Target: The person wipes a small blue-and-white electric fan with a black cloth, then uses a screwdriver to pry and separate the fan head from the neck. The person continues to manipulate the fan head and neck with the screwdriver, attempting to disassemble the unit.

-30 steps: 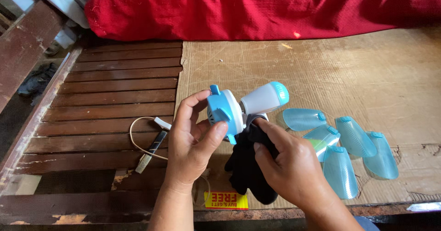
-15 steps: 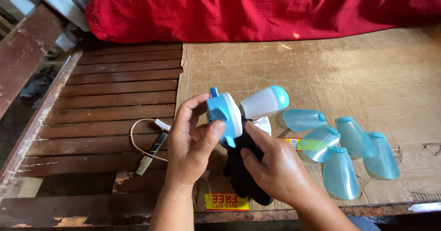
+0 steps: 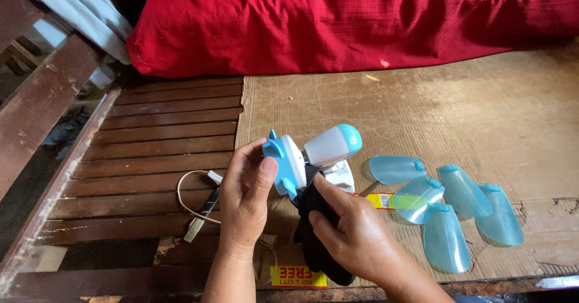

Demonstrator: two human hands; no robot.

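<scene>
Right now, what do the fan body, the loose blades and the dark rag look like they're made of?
Fan body: hard plastic, blue and white, smooth with a slight sheen. Loose blades: thin see-through blue plastic; the cardboard shows through them. Dark rag: soft black cloth, matte, limp and folding under the right hand.

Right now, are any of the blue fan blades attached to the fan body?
No, all five blue blades lie loose on the cardboard, apart from the fan body in the left hand.

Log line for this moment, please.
left hand: grips fan body | right hand: presses black cloth on it | loose blades: on cardboard
</scene>
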